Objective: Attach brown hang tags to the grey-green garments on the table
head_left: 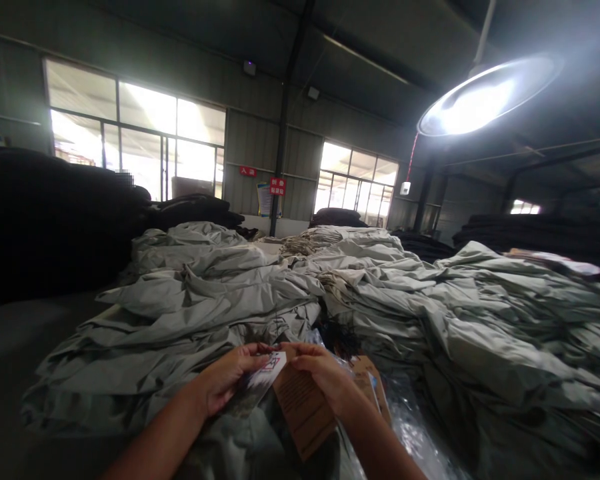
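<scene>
Back wall point(253, 143): grey ribbed panels, divided by a dark column point(283, 120). Two multi-pane windows, the larger one point(147, 127) at left, the smaller one point(357, 177) right of the column; daylight bright in both. Red signs point(277, 187) fixed near the column. Dark ceiling point(380, 33). Pendant lamp point(480, 107), lit, at upper right, with white switch point(405, 189) on a red cord beneath.
</scene>
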The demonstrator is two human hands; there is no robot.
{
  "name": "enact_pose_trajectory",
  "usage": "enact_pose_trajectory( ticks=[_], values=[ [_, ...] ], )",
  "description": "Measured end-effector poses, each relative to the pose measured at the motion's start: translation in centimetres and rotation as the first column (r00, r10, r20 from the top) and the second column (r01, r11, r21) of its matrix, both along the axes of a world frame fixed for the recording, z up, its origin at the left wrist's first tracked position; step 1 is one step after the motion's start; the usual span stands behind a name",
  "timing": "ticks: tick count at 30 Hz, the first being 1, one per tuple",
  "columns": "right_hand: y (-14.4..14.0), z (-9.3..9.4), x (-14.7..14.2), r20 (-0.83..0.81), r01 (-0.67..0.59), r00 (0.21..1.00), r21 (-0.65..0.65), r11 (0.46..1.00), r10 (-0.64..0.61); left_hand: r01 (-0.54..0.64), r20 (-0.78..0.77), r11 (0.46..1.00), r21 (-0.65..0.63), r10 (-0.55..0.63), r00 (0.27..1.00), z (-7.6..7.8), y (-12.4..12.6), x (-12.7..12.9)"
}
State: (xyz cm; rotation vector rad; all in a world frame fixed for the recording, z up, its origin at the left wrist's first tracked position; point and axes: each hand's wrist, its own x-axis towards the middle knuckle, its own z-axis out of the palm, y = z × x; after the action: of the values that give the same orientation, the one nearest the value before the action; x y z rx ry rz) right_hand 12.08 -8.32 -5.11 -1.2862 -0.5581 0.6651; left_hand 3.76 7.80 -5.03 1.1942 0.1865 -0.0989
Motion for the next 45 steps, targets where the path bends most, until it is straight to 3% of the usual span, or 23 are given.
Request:
enact_pose_trajectory(
  ticks=[5, 11, 18, 22, 25, 28, 30, 32, 35, 37, 39, 41, 45],
  values=[
    [-0.2, 0.7, -0.5, -0.123, 0.077, 0.989, 0.006, 0.997, -0.076, -0.021, 0.006, 1.000, 0.007, 0.021, 1.000, -0.3, -0.2, 0.9],
    [-0.1, 1.4, -1.4, -0.167, 0.023, 0.986, 0.151, 0.988, 0.003, -0.133, -0.005, 0.987, -0.093, 0.133, 0.991, -0.9, -0.6, 1.8],
    [-0.1, 1.6, -2.0, -0.103, -0.032, 0.994, 0.099, 0.995, 0.043, 0.019, -0.012, 0.987, -0.160, -0.021, 1.000, 0.2, -0.3, 0.7],
    [-0.1, 1.7, -2.1, -0.075, -0.021, 0.997, 0.064, 0.998, 0.026, 0.030, -0.038, 0.987, -0.159, -0.036, 0.999, 0.7, -0.3, 0.4],
    [0.0, 1.5, -1.8, -0.061, 0.005, 0.998, 0.044, 0.999, -0.002, -0.026, -0.032, 0.995, -0.093, 0.023, 0.999, 0.0, -0.5, 0.9],
    [0.4, 0.8, -0.7, 0.038, 0.088, 0.995, 0.021, 0.996, -0.088, -0.191, 0.069, 0.974, 0.121, 0.184, 0.981, -0.8, -1.2, 1.3],
    [1.1, 0.0, 0.2, 0.133, 0.162, 0.979, -0.029, 0.986, -0.156, -0.309, 0.174, 0.889, 0.339, 0.264, 0.949, -0.8, -1.9, 1.3],
    [1.8, -0.9, 1.1, 0.204, 0.216, 0.960, -0.098, 0.971, -0.193, -0.354, 0.250, 0.733, 0.581, 0.253, 0.935, -0.3, -2.4, 0.9],
    [2.7, -2.0, 1.9, 0.253, 0.240, 0.947, -0.153, 0.959, -0.197, -0.329, 0.283, 0.399, 0.856, 0.170, 0.944, 1.0, -2.0, -0.2],
    [2.9, -2.4, 2.0, 0.270, 0.234, 0.944, -0.141, 0.962, -0.190, -0.299, 0.272, 0.174, 0.938, 0.160, 0.949, 2.0, -1.0, -1.1],
    [2.9, -2.5, 1.9, 0.284, 0.234, 0.939, -0.116, 0.965, -0.193, -0.221, 0.216, 0.008, 0.975, 0.162, 0.963, 2.5, 0.1, -1.9],
    [2.9, -2.5, 1.7, 0.287, 0.230, 0.938, -0.096, 0.969, -0.194, -0.127, 0.139, -0.085, 0.988, 0.150, 0.979, 2.6, 1.0, -2.5],
    [3.1, -2.5, 1.7, 0.265, 0.214, 0.946, -0.074, 0.974, -0.188, -0.069, 0.087, -0.157, 0.985, 0.113, 0.990, 1.4, 1.7, -3.1]
  ],
)
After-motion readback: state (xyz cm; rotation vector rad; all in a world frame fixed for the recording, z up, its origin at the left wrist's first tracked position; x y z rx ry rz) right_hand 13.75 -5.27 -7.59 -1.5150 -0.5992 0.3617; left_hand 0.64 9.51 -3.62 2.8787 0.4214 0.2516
